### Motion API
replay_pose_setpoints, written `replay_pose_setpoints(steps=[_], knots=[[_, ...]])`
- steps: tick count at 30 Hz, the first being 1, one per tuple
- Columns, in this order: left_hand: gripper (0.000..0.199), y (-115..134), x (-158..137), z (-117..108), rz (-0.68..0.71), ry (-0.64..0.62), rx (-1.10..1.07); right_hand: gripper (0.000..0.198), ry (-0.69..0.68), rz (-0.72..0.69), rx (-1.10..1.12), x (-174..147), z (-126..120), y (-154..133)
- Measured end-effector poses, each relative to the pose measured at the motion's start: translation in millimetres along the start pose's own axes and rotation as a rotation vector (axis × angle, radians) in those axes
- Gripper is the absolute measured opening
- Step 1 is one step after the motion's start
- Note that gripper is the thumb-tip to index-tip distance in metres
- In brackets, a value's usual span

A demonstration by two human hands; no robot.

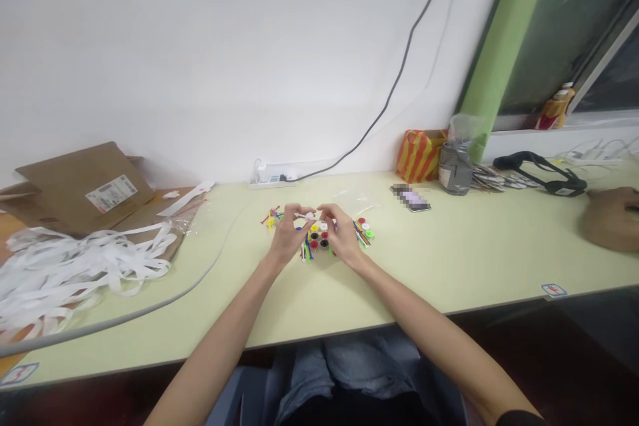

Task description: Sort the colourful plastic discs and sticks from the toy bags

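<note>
White piece between hands; illegible label

Left hand and right hand, both curled, pinch inward, nearly touching

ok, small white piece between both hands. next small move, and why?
Probably turn the white piece slightly into clearer view: the left hand and right hand are close around it, fingers partly hide it, and whether the right grips it is unclear.
</note>
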State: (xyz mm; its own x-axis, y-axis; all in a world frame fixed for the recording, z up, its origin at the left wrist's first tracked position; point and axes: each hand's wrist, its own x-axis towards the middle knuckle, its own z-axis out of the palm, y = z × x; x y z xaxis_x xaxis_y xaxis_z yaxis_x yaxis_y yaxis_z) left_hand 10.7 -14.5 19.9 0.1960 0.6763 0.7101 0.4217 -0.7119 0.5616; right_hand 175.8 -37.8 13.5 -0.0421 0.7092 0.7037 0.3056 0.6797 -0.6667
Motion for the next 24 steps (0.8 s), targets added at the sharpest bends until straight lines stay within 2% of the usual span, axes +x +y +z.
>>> replay_pose_setpoints(steps=[3, 5, 8, 11, 13, 16, 21, 24], knots=[[0.041, 2, 0, -6, -0.05, -0.01, -0.05, 0.032, -0.024, -0.039, -0.02, 0, -3, -2], [0.045, 1, -2, -9, -0.068, -0.098, -0.038, 0.029, -0.102, -0.064, -0.031, 0, -3, -3], [0.044, -2, -6, -10, -0.096, -0.23, -0.007, 0.02, -0.254, -0.018, -0.028, 0, -2, -3], [0.043, -1, -5, -9, -0.095, -0.23, -0.011, 0.009, -0.314, 0.016, -0.013, 2, -4, -4], [0.035, 0, -2, -9, -0.073, -0.22, -0.032, 0.01, -0.321, 0.009, 0.028, 5, -8, -5], [0.02, 1, 4, -14, -0.082, -0.286, -0.087, 0.016, -0.347, 0.05, 0.18, 6, -12, -6], [0.023, 7, 9, -30, -0.21, -0.571, -0.289, 0.027, -0.546, 0.237, 0.6, 4, -13, -4], [0.026, 16, 9, -38, -0.294, -0.681, -0.451, 0.034, -0.585, 0.331, 0.726, 4, -12, -3]])
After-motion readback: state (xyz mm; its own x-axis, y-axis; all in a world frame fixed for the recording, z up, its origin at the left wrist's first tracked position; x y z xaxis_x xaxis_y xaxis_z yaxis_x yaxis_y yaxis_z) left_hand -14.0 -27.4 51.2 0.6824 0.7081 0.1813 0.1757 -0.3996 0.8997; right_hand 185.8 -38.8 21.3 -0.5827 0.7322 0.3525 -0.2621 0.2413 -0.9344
